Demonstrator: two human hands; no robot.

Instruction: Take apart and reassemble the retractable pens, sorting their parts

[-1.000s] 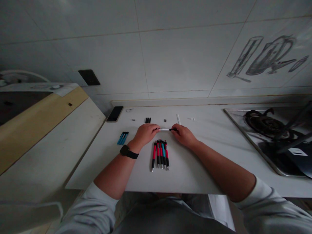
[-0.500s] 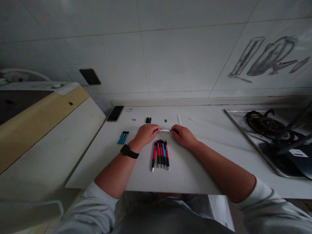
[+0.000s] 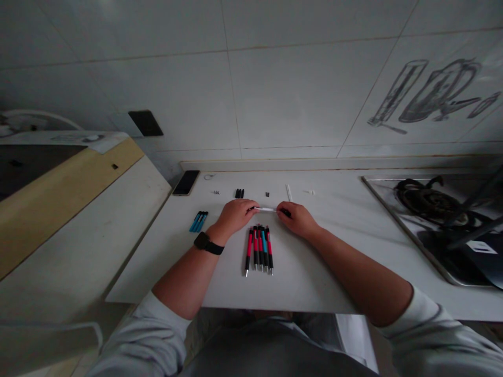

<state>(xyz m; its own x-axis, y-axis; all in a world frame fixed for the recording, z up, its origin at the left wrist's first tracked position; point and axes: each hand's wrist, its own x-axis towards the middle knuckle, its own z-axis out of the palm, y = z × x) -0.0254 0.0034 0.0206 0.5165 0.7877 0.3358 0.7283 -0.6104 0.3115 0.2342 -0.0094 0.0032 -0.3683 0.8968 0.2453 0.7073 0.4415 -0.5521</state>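
Note:
Between my two hands a thin white pen refill [image 3: 267, 209] lies level, just above the counter. My left hand [image 3: 236, 214], with a black watch on the wrist, pinches its left end, where a small dark part shows at the fingertips. The fingers of my right hand [image 3: 299, 219] are closed on a short black pen part [image 3: 286, 212] at the refill's right end. Whether the refill sits inside that part is hidden by the fingers. Just below the hands lie several red pens [image 3: 249, 247] and one blue pen [image 3: 264, 245], side by side with metal tips toward me.
Blue pen barrels [image 3: 198, 221] lie left of my left hand. Along the back are small metal pieces [image 3: 216, 192], black grips [image 3: 239, 193], small dark pieces [image 3: 267, 194], white refills [image 3: 288, 192] and small white pieces [image 3: 310, 192]. A phone [image 3: 186, 183] lies back left; a gas stove [image 3: 428, 220] is right.
My right hand has shifted very slightly to the right with the black pen part. My left hand and the pens on the counter have stayed put.

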